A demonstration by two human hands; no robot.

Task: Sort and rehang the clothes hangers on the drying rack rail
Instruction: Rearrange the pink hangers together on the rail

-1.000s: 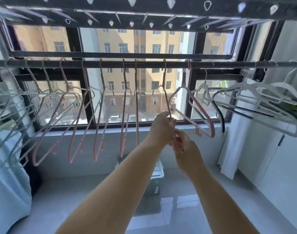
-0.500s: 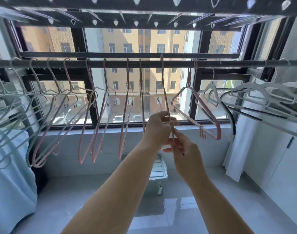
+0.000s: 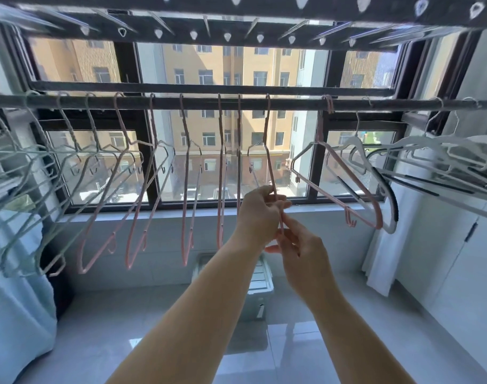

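Note:
A dark rail [image 3: 292,103] runs across the window. A pink hanger [image 3: 269,151] hangs from it at the middle, seen edge-on. My left hand [image 3: 260,214] grips its lower part, fingers curled round the wire. Just below, my right hand [image 3: 302,253] pinches the same hanger's bottom bar. Several more pink hangers [image 3: 185,189] hang to the left, and pale green ones [image 3: 20,189] further left. Another pink hanger [image 3: 344,178] hangs to the right, turned flat toward me, with white hangers [image 3: 419,151] beyond it.
An upper rack bar [image 3: 236,4] with plastic clips runs overhead. A clear storage box [image 3: 260,289] stands on the tiled floor below my hands. A light blue cloth [image 3: 12,300] hangs at the left, a white cabinet [image 3: 458,259] stands at the right.
The pink hanger's hook moved a little left along the rail, closer to the other pink hangers. Both hands stayed on its lower part and rose slightly.

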